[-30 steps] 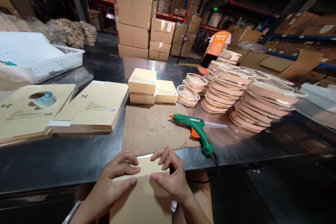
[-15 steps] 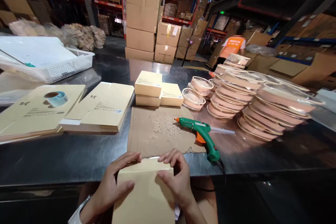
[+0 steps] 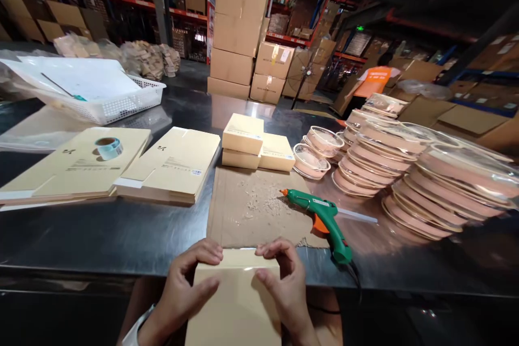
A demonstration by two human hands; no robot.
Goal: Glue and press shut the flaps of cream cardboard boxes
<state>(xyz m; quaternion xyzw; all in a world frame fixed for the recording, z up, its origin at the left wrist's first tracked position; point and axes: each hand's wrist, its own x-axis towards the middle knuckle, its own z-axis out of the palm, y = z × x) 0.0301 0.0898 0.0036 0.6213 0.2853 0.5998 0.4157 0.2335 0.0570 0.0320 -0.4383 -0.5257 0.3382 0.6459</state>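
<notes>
Over the last second the hands draw closer along the top edge of the flat tan box (image 3: 237, 303), held at the near edge of the tabletop (image 3: 121, 238). Left hand (image 3: 184, 286) and right hand (image 3: 284, 286) each pinch that edge, fingers curled over, thumbs in front. Beyond lie a cardboard sheet (image 3: 251, 211) and a green glue gun (image 3: 324, 219).

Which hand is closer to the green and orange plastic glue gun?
Right. The right hand grips the tan cardboard box just left of the green and orange plastic glue gun; the left hand holds the box's far side, farther away.
</notes>
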